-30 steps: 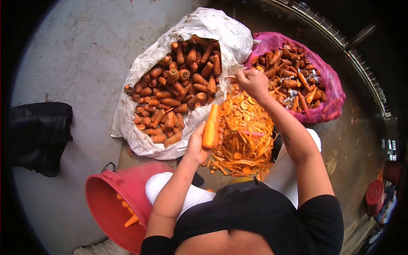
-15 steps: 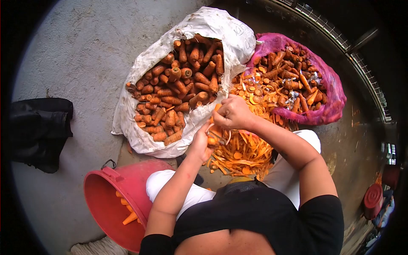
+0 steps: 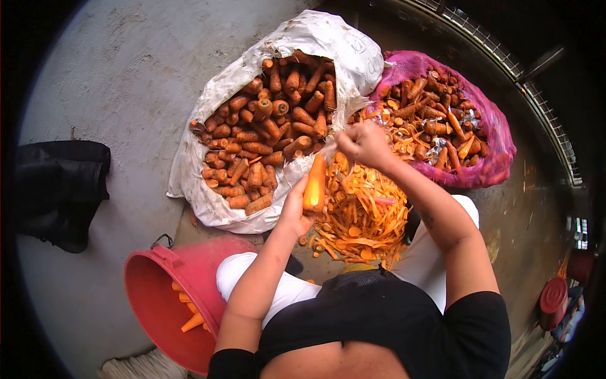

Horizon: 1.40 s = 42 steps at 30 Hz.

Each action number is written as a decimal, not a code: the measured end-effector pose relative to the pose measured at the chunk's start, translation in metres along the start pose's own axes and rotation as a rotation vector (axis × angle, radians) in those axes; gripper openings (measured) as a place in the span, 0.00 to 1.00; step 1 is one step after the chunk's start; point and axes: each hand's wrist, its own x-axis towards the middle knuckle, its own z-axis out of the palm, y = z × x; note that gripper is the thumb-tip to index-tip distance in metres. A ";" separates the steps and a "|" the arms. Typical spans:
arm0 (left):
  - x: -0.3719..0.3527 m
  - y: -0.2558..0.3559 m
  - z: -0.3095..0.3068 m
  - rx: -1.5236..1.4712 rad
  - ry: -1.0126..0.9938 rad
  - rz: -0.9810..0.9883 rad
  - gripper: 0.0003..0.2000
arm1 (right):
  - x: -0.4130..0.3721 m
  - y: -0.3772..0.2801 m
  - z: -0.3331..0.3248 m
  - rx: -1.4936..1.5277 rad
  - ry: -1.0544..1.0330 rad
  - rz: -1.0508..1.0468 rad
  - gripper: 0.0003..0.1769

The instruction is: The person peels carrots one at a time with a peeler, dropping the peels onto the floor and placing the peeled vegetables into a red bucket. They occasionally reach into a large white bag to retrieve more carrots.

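My left hand (image 3: 295,208) is wrapped round the thick end of a peeled, bright orange carrot (image 3: 315,186), its narrow end pointing up and away from me. Just beyond that narrow end, my right hand (image 3: 365,144) is closed in a fist. From the fist a thin, blurred blade sticks out to the left, which looks like a peeler (image 3: 329,148); its handle is hidden in my fingers. Beneath both hands lies a heap of orange carrot peelings (image 3: 366,221), mixed with cut round slices.
A white sack (image 3: 208,95) full of unpeeled carrots lies ahead. Right of it is a pink mesh sack (image 3: 502,145) with carrots and scraps. A red bucket (image 3: 142,271) tipped at my left holds several peeled carrots. Dark cloth or boots (image 3: 60,189) lie far left.
My right hand has moved up and right, off the carrot's side to beyond its narrow end. The carrot now stands more upright in my left hand, its peeled surface showing.
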 end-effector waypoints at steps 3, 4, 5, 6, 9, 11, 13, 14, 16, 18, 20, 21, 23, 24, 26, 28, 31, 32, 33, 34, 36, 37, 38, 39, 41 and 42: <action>0.004 -0.002 0.005 -0.065 0.057 0.031 0.20 | -0.015 -0.023 0.013 0.160 -0.067 -0.221 0.18; 0.004 -0.001 0.009 -0.103 0.085 0.012 0.19 | -0.019 -0.025 0.016 0.112 -0.035 -0.320 0.19; 0.004 -0.001 0.011 -0.139 0.113 -0.007 0.18 | -0.021 -0.031 0.017 0.098 -0.038 -0.342 0.19; 0.003 -0.002 0.012 -0.116 0.104 -0.011 0.17 | -0.023 -0.035 0.017 0.085 -0.039 -0.363 0.20; 0.003 -0.004 0.013 -0.073 0.072 -0.024 0.16 | -0.024 -0.031 0.022 0.061 -0.062 -0.318 0.19; 0.002 -0.006 0.016 -0.088 0.041 -0.025 0.15 | -0.022 -0.031 0.022 0.040 -0.032 -0.374 0.19; -0.005 -0.005 0.022 -0.008 0.001 0.060 0.15 | -0.019 -0.027 0.020 0.019 -0.011 -0.334 0.19; -0.008 -0.005 0.024 0.033 -0.020 0.102 0.15 | -0.015 -0.020 0.019 0.006 -0.003 -0.266 0.18; -0.010 -0.008 0.008 0.144 -0.098 0.043 0.17 | 0.006 0.014 0.014 -0.192 0.013 -0.156 0.19; -0.019 -0.007 0.012 0.195 -0.160 0.005 0.18 | 0.021 0.041 -0.005 -0.534 0.139 -0.112 0.27; -0.022 -0.004 0.017 0.160 -0.181 -0.002 0.19 | 0.024 0.060 -0.012 -0.586 0.198 0.181 0.29; -0.022 -0.002 0.016 0.141 -0.168 -0.016 0.19 | 0.026 0.061 -0.013 -0.547 0.255 0.182 0.28; -0.020 0.001 0.014 0.049 -0.150 -0.043 0.20 | 0.027 0.061 -0.011 -0.368 0.227 0.237 0.27; -0.017 0.001 0.013 -0.021 -0.145 -0.058 0.19 | 0.026 0.045 -0.013 -0.227 0.142 0.290 0.26; -0.008 0.000 0.007 -0.081 -0.106 -0.077 0.20 | 0.016 0.021 -0.004 0.032 0.101 0.189 0.24; 0.004 -0.004 -0.002 -0.057 -0.043 -0.083 0.21 | 0.006 -0.011 -0.006 0.078 -0.003 0.000 0.23; 0.005 -0.004 -0.002 -0.135 0.009 -0.066 0.17 | -0.012 -0.027 0.014 0.072 -0.001 -0.278 0.19; 0.005 -0.005 0.000 -0.157 0.062 -0.062 0.16 | -0.016 -0.032 0.016 0.073 -0.019 -0.352 0.19; 0.004 -0.004 -0.002 -0.175 0.010 -0.084 0.14 | -0.020 -0.034 0.020 0.052 -0.001 -0.395 0.19; 0.004 -0.005 -0.002 -0.185 0.007 -0.077 0.14 | -0.022 -0.034 0.023 0.030 0.018 -0.438 0.19; 0.003 -0.005 0.005 -0.203 -0.001 -0.065 0.14 | -0.022 -0.032 0.023 0.014 0.005 -0.405 0.19; 0.001 -0.004 0.012 -0.194 0.019 -0.067 0.15 | -0.021 -0.030 0.022 0.006 -0.001 -0.390 0.19; -0.003 -0.003 0.019 -0.186 0.039 -0.068 0.15 | -0.020 -0.029 0.021 0.000 0.008 -0.405 0.19; -0.006 -0.003 0.024 -0.179 0.059 -0.067 0.15 | -0.019 -0.027 0.022 -0.006 0.016 -0.421 0.19; -0.004 -0.007 0.006 -0.048 -0.049 -0.080 0.16 | -0.015 -0.016 0.023 -0.073 0.069 -0.372 0.19; -0.004 -0.009 0.000 0.020 -0.105 -0.086 0.17 | -0.007 -0.001 0.023 -0.135 0.116 -0.306 0.19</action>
